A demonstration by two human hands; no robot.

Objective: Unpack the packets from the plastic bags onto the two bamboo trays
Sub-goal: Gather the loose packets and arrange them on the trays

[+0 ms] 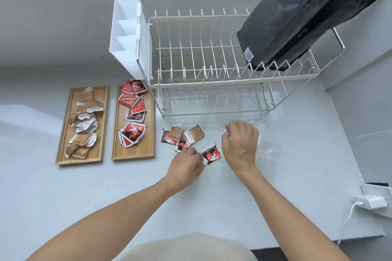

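Observation:
Two bamboo trays lie side by side on the white counter. The left tray (61,144) holds several brown packets (86,121). The right tray (150,133) holds several red packets (133,112). A small loose pile of brown and red packets (182,136) sits on the counter in front of the dish rack. My left hand (186,165) pinches the corner of a red packet (211,154) lying on the counter. My right hand (240,146) rests with curled fingers on a clear plastic bag (265,150), gripping its edge.
A two-tier wire dish rack (212,59) with a white cutlery holder (125,36) stands at the back of the counter. A black foil bag (297,17) leans in the rack's right end. A white plug and cable (370,202) sit at the counter's right edge.

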